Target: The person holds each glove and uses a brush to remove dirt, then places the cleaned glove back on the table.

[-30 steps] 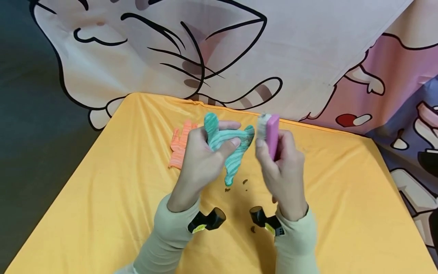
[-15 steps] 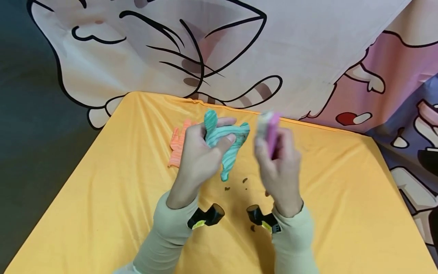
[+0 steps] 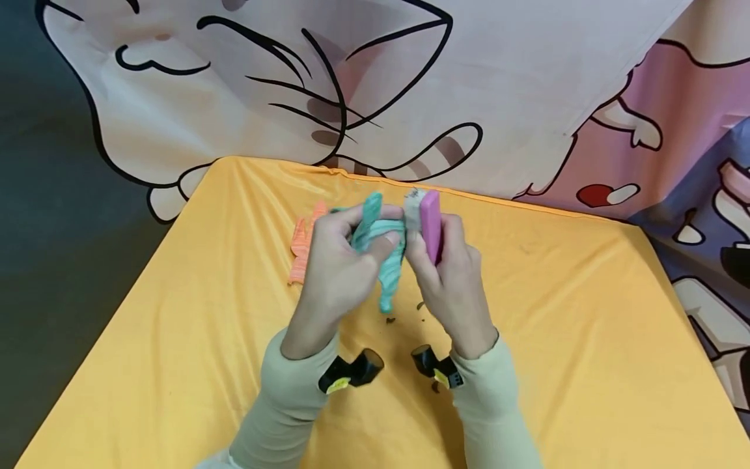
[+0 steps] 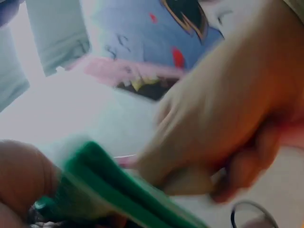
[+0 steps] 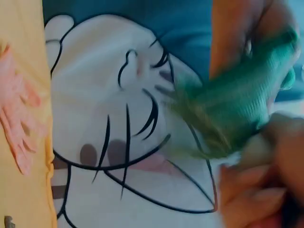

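Observation:
My left hand [image 3: 340, 273] grips a green striped knit glove [image 3: 391, 270] above the table, its thumb pressing the cloth down in front. One end of the glove sticks up beside the thumb, while another part hangs below. My right hand [image 3: 454, 280] holds a brush with a pink back [image 3: 430, 225], its pale bristles facing left, right at the glove's right edge. In the right wrist view, the green cloth [image 5: 237, 99] is blurred, with brownish staining at its left end. Part of the glove is hidden behind the left hand.
An orange glove [image 3: 300, 251] lies on the yellow tablecloth [image 3: 205, 312], partly behind the left hand. Several small brown bits [image 3: 390, 320] lie below the hands. A printed cat curtain [image 3: 515, 85] hangs along the table's far edge.
My right hand has moved left with the brush, from apart from the glove to right against it. The glove's right end, spread out before, is now folded back. The left hand has barely moved.

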The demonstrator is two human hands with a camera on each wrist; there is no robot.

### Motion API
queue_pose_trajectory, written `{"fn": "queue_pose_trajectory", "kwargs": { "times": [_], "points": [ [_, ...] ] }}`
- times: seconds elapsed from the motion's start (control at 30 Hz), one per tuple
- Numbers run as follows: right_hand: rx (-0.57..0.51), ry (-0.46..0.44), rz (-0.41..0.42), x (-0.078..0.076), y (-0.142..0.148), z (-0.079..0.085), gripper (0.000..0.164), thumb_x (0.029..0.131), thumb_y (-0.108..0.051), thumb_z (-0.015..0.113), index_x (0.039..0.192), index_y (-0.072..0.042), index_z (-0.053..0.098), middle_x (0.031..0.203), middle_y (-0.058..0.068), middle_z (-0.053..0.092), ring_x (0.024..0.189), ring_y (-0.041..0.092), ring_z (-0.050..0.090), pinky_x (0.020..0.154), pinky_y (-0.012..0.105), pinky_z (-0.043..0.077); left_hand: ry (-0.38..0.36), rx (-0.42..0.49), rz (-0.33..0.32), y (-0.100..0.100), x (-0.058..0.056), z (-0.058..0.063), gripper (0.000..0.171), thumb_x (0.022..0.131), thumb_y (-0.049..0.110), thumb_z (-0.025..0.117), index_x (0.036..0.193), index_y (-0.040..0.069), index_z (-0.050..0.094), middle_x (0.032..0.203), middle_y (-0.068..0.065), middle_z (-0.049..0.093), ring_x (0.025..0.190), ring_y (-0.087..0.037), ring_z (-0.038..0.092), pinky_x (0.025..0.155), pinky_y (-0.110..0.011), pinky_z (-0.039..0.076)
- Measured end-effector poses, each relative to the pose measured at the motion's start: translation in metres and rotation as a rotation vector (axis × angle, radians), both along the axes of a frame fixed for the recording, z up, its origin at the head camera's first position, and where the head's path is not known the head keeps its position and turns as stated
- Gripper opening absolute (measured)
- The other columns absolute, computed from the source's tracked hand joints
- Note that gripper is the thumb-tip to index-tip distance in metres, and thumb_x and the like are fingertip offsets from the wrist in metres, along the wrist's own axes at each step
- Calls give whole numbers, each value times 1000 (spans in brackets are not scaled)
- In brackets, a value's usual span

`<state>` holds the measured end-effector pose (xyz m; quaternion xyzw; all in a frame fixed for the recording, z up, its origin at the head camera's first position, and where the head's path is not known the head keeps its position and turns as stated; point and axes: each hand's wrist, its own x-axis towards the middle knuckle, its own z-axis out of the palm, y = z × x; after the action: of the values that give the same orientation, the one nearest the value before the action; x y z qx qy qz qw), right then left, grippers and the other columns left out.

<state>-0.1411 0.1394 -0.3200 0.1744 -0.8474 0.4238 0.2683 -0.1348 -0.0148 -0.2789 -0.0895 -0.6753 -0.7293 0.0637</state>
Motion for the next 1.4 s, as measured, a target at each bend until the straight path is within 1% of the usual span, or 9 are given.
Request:
{"fn": "queue_pose_trajectory", "kwargs": {
  "times": [0.07,0.17,0.3,0.4,0.53,0.67,0.97,1.17,1.4],
  "points": [
    [97,-124,-85,-3,4,-3,32,93,-30,48,100,1,47,62,6,47,45,12,43,36,24,38,10,6,17,-3,1,0,19,81,-4,62,99,0,68,92,-10,68,77,-19,64,69,-34,53],
    [57,-175,-171,-6,10,-3,30,94,-31,48,97,-1,47,63,5,48,44,13,43,35,24,37,15,40,33,-5,1,1,19,82,-3,62,100,1,67,92,-10,68,79,-19,66,70,-35,54],
    [-102,25,-18,-2,6,2,23,91,-20,51,95,2,48,62,2,50,44,12,40,36,22,33,22,47,-18,-3,-2,-1,24,84,-4,59,106,0,65,96,-10,67,83,-19,66,73,-34,54],
    [-45,48,76,1,-1,3,25,91,-20,52,99,3,49,63,3,50,45,10,42,38,21,35,23,48,-58,-2,-6,-4,28,84,-7,56,110,-1,63,99,-11,67,85,-20,65,74,-35,53],
    [79,-171,-71,-1,2,1,34,93,-35,48,104,-3,48,65,4,49,47,11,44,38,24,38,-62,77,-103,-2,-10,-6,30,86,-6,54,115,-1,61,105,-11,65,90,-21,63,77,-35,52],
    [82,-343,-180,-7,13,-4,44,92,-46,46,106,-4,47,68,8,52,49,17,47,41,30,41,-134,151,-141,-7,-8,-5,30,86,-3,56,115,0,61,111,-9,63,94,-24,63,80,-36,52],
    [-188,-490,-231,-17,38,-3,54,86,-60,44,107,-10,46,79,8,56,58,20,52,44,29,45,-143,310,-213,-3,-28,-21,35,82,8,68,116,3,60,101,-16,64,84,-25,65,72,-36,54],
    [-346,-392,-135,-8,32,6,40,91,-46,49,109,-10,47,77,10,52,51,21,47,40,26,41,-91,396,-250,-2,-33,-27,35,90,2,54,123,-8,51,119,-19,56,101,-24,59,82,-31,50],
    [-344,-288,-28,5,10,14,31,94,-35,47,105,-5,49,76,8,47,47,19,45,40,26,39,-74,295,-80,10,-24,-21,44,80,4,69,122,10,58,107,-13,65,95,-22,62,84,-34,50]
  ]
}}
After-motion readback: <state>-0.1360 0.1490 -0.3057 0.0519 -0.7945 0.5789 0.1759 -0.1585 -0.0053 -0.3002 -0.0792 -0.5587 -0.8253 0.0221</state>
